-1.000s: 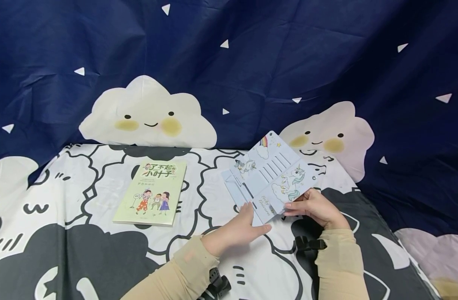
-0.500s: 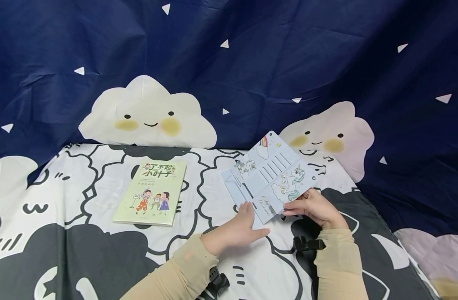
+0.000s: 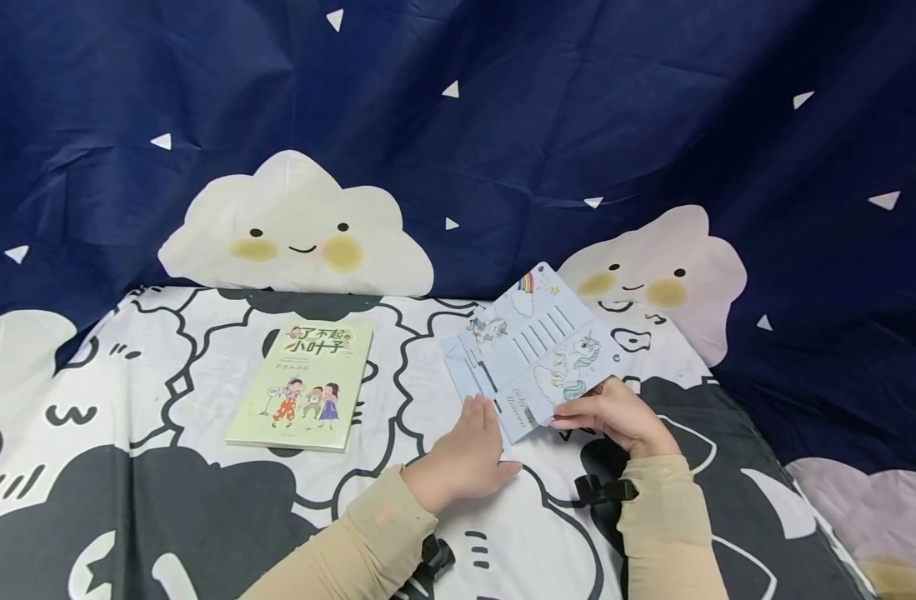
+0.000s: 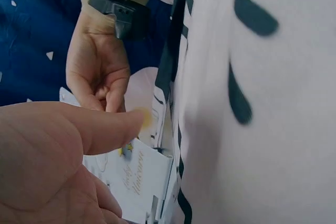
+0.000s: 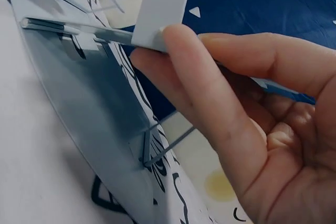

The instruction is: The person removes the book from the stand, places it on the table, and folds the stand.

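Note:
A light blue book stand [image 3: 528, 346] with unicorn and rainbow prints and slots is on the sheet at right of centre, its upper panel tilted over a flat base [image 3: 458, 360]. My right hand [image 3: 615, 417] pinches the panel's near right edge between thumb and fingers. Fingers fairly straight, my left hand [image 3: 465, 458] rests along the base's near left edge, thumb apart. In the right wrist view, a thin wire support [image 5: 170, 146] and a small white tab [image 5: 160, 18] show behind the panel. The left wrist view catches "Lucky Unicorn" lettering on the stand [image 4: 137, 174].
A pale green book [image 3: 300, 387] with cartoon children on its cover lies flat to the left of the stand. Beneath everything spreads a black-and-white patterned sheet [image 3: 225, 517]. A dark blue cloth [image 3: 503, 150] with clouds hangs behind.
The stand has shifted slightly left, and its right side has come down toward the left with my right hand. My left hand has slid a little left along with it.

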The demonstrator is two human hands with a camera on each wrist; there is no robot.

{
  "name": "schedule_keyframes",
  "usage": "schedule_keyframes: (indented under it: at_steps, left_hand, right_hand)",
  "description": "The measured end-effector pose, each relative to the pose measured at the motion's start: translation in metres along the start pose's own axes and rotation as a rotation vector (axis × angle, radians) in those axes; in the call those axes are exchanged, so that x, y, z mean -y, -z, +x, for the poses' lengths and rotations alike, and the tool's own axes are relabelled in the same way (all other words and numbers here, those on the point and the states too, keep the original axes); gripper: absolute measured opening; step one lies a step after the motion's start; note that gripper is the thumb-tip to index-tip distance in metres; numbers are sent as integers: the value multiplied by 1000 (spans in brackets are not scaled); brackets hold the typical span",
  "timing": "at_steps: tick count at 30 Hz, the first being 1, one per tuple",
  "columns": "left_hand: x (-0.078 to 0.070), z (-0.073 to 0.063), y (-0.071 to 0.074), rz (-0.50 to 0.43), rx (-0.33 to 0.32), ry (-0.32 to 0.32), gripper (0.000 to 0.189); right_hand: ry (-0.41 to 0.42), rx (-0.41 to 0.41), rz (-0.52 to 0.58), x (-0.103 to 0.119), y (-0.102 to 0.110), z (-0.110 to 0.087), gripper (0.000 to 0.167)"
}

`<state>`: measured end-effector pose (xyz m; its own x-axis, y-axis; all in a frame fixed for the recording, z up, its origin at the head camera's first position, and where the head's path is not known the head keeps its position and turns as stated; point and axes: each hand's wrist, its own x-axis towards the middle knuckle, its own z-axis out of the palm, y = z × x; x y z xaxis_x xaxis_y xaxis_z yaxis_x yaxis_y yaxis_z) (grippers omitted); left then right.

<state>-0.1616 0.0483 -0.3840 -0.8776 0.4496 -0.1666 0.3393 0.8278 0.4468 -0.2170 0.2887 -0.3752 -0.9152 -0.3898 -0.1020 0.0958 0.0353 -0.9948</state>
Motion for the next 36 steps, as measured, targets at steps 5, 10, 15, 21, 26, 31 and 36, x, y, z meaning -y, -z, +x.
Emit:
schedule_keyframes:
  at_steps: [5, 10, 15, 21, 26, 31, 36]
  left_hand:
    - [6, 4, 3, 16, -29, 23, 88]
    - [12, 8, 5, -6, -40, 42, 88]
    - [16, 10, 8, -15, -47, 62, 86]
    - [17, 11, 10, 49, -61, 77, 85]
    - [19, 13, 10, 68, -81, 87, 85]
    - [21, 13, 12, -34, -94, 88, 83]
    - [22, 13, 16, -106, -96, 84, 82]
  right_hand:
    - [14, -18, 17, 2, -9, 6, 57]
    - [6, -34, 22, 3, -18, 11, 57]
    - [2, -50, -13, 4, -26, 13, 60]
    - [-18, -48, -84, 6, -34, 16, 57]
    - [-35, -63, -101, 7, -38, 17, 54]
    - [-33, -61, -133, 8, -37, 16, 51]
    - [-8, -67, -155, 14, -35, 12, 51]
